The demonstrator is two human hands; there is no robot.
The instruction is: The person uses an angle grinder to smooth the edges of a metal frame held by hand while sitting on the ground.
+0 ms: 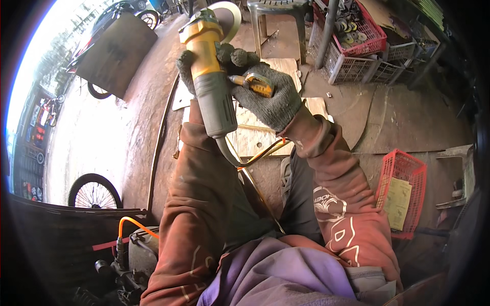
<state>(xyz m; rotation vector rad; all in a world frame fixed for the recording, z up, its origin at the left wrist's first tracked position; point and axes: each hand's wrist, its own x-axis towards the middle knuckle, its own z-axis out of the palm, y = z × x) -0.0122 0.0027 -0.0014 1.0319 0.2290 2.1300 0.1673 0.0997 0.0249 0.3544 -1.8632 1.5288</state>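
A yellow and grey angle grinder [208, 61] with a pale disc [227, 21] is raised before me, disc end away. My gloved left hand [185, 70] is wrapped round its body from beneath; the grinder hides the palm. At its right, my gloved right hand [273, 97] is closed round a small yellow tool with a dark round tip [259, 84], whose kind I cannot make out. The tip points at the grinder's body; whether they touch is unclear. From the grinder's near end a dark cord [227, 151] curves down to the right.
Below the hands lies a pale wooden board [247, 143]. Beyond stands a grey stool [278, 7]; far right, a red basket [360, 33] of discs sits above grey crates [347, 65]. Another red basket [411, 172] is nearer right. A spoked wheel [95, 192] and an orange hose [133, 220] are left.
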